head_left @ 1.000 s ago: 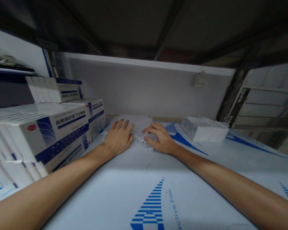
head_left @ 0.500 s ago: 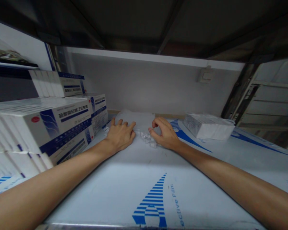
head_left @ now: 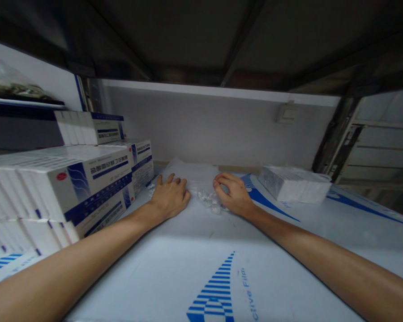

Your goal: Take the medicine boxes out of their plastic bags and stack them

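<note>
Both my arms reach deep into a shelf bay. A crumpled sheet of clear plastic wrap [head_left: 201, 181] lies at the back of the white shelf surface [head_left: 195, 250]. My left hand [head_left: 169, 199] lies on its left edge with the fingers bent down onto the wrap. My right hand [head_left: 233, 194] rests on its right edge, fingers curled and pinching the plastic. A flat pack of white boxes in plastic film [head_left: 293, 183] sits to the right of my right hand, apart from it.
Stacks of white-and-blue medicine boxes [head_left: 87, 179] fill the left side of the shelf, close to my left forearm. The shelf above hangs low and dark. A grey back wall [head_left: 208, 127] closes the bay. Metal racking [head_left: 372, 147] shows at the right.
My right fingers have curled tighter into the plastic wrap. My left fingers have bent down onto it. The view has shifted slightly; both hands stay at the wrap.
</note>
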Demonstrator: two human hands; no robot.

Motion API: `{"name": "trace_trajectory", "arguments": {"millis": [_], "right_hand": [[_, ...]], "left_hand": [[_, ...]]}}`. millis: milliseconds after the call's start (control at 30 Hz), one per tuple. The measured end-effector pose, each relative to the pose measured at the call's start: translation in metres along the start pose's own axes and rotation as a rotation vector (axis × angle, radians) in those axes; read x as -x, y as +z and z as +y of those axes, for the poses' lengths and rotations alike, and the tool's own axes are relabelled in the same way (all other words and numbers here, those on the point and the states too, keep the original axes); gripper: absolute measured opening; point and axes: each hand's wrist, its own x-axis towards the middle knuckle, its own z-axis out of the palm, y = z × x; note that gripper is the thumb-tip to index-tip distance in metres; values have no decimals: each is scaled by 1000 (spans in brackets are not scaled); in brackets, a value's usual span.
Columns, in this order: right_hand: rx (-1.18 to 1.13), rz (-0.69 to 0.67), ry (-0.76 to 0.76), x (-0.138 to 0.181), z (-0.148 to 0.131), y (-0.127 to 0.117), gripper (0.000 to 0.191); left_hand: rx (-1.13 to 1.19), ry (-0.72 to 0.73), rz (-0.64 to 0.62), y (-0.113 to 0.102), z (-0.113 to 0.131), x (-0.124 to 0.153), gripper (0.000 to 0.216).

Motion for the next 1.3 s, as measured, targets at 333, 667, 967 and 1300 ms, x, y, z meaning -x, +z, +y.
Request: {"name": "trace_trajectory", "arguments": {"millis": [333,667,967,1300], "right_hand": [[28,181,-46,0,6,4,10],[279,50,-135,3,2,1,36],[550,-140,-100,2,-3,-2,40],[503,-181,-12,4,-8,-1,33]], "left_hand": [[-80,70,274,-7,0,-2,34],[-253,227,354,-17,-8,-5,31],[-285,178,296,-22,-5,-3,38],[-309,216,266,-23,-8,-4,23]]}}
